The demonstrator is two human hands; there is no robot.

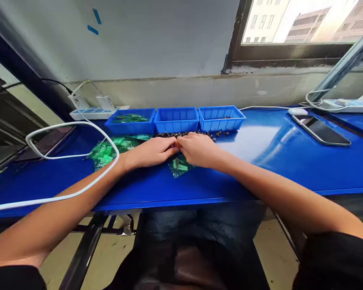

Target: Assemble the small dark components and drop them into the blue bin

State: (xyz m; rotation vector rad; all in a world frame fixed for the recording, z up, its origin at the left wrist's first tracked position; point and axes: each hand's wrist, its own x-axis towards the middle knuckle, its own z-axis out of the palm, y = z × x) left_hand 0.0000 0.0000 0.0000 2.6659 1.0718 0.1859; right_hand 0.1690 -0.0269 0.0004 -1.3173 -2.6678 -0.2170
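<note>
My left hand [153, 152] and my right hand [199, 149] meet over the middle of the blue table, their fingertips pinched together. Both are closed on the top of a small clear plastic bag [180, 166] with a green tint, which hangs down below the fingers with small pale parts inside. The bag's upper edge is hidden by the fingers. Just behind my hands lies a pile of small dark and brassy screw-like parts [181, 134]. Left of my left hand sits a heap of filled green-tinted bags [109, 149].
Three blue bins stand along the back: the left bin [130, 127] holds green-tinted bags, then a middle bin [176, 121] and a right bin [222, 121]. A white cable [78, 193] loops over my left forearm. A phone [320, 129] lies at the right, near a power strip [347, 105].
</note>
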